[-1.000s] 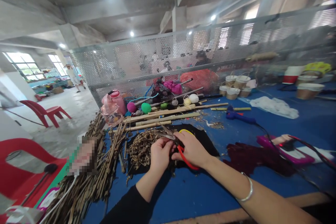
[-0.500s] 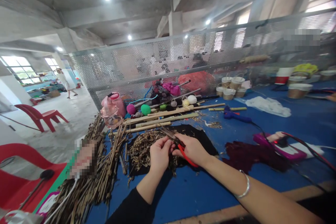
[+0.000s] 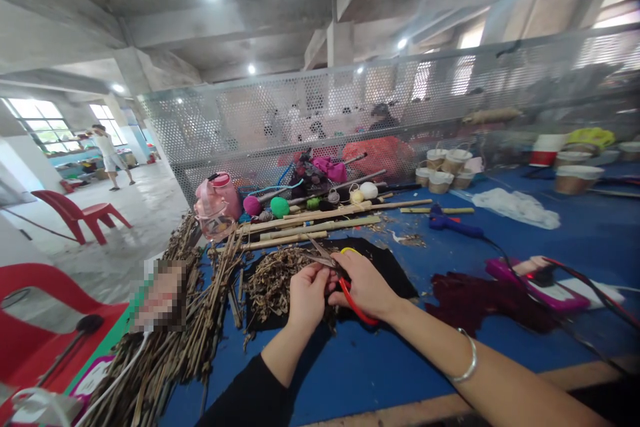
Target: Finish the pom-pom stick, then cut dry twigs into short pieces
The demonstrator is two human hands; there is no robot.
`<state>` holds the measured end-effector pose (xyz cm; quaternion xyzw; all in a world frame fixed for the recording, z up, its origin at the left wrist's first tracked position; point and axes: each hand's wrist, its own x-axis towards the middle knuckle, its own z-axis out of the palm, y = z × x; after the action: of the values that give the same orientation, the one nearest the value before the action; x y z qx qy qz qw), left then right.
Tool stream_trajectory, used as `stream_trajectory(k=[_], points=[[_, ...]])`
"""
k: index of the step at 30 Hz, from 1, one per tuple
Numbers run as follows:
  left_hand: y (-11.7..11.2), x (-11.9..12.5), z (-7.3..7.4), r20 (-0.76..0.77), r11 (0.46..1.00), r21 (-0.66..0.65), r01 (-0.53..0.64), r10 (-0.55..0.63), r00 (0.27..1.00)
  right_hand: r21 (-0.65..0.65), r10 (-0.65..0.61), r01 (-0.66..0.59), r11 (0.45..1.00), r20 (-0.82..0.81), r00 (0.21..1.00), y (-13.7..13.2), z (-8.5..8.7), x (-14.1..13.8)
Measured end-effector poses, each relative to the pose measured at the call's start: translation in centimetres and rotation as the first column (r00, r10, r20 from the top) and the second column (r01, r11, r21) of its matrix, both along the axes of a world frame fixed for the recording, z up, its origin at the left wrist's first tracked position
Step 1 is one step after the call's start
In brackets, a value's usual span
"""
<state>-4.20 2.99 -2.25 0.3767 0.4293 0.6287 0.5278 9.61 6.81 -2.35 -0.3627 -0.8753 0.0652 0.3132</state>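
My right hand [image 3: 367,285] grips red-and-yellow-handled scissors [image 3: 334,269], blades pointing up-left and slightly apart. My left hand [image 3: 306,296] is closed in a pinch right beside the blades, holding a small dry twig piece that I can barely make out. Both hands hover over a heap of dry brown cuttings [image 3: 273,280] lying on a black cloth [image 3: 395,273] on the blue table [image 3: 380,367].
A bundle of dry sticks [image 3: 175,340] lies at the left. Bamboo poles [image 3: 320,220], yarn balls [image 3: 279,206] and a pink jug [image 3: 216,203] sit behind. A blue glue gun [image 3: 453,225], dark red cloth [image 3: 475,300], pink device [image 3: 537,275], baskets [image 3: 447,170] at right. Mesh fence [image 3: 350,107] behind.
The hands stay together over the cuttings; the scissors' yellow loop shows again above my right hand. The view shifts slightly. A person in the far left background has walked left.
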Motion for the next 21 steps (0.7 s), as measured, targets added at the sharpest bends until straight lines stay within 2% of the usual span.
stream_trajectory(k=[6,17,21], points=[[-0.4,0.08,0.52,-0.009,0.999,0.042,-0.021,0.021,1.0,-0.077,0.046,-0.055,0.996,-0.119,0.992,0.09,-0.33,0.18],[-0.28,-0.15,0.5,0.007,1.0,0.013,-0.028,0.028,1.0,-0.064,0.024,-0.03,0.997,-0.101,0.995,-0.09,-0.28,0.21],[-0.1,-0.29,0.42,0.034,0.996,-0.02,-0.086,0.086,0.996,-0.031,0.006,-0.008,0.999,-0.047,0.999,-0.2,0.17,0.14]])
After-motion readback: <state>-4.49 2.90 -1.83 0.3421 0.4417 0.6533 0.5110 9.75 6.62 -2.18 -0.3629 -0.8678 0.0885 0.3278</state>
